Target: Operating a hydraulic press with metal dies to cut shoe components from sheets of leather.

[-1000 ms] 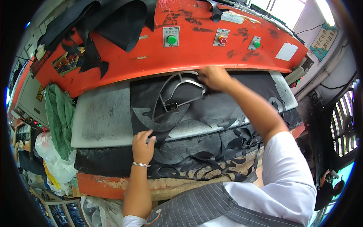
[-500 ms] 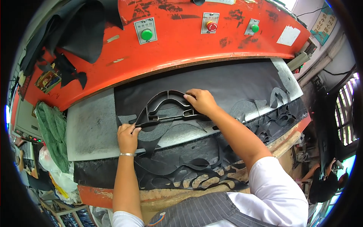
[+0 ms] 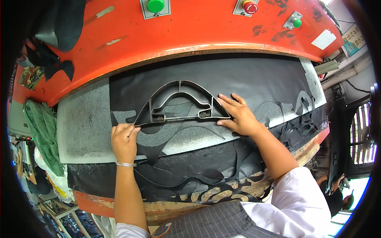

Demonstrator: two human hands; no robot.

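From up here the orange press head [image 3: 206, 35] fills the top of my view, curving across with a green button [image 3: 155, 5], a red button [image 3: 249, 6] and a smaller green one [image 3: 297, 22] on its face. Below it lies the grey cutting board [image 3: 81, 127], and over that a black sheet [image 3: 246, 81] spreads from the middle to the right, already full of cut-out holes; its scrap web [image 3: 190, 178] hangs over the front edge of the machine.

On the sheet, at the centre of my view, sits the metal cutting die [image 3: 180, 104], an arched frame with a straight bottom bar and inner ribs, lying flat with its blade edge down.

My right forearm comes in from the lower right, white sleeve at the shoulder, and runs up and left across the scrap. My right hand [image 3: 237, 116] lies palm down, fingers spread fairly wide and flat, the fingertips pressing on the right end of the die while the thumb rests on the sheet just below it.

My left forearm rises almost straight from the bottom edge, with a thin silver bangle [image 3: 126, 164] at the wrist. My left hand [image 3: 125, 139] is curled narrow, knuckles toward me, the thumb and bent fingers pinching at the pointed left tip of the die.

A green cloth [image 3: 41, 131] hangs at the far left, well apart from both hands.
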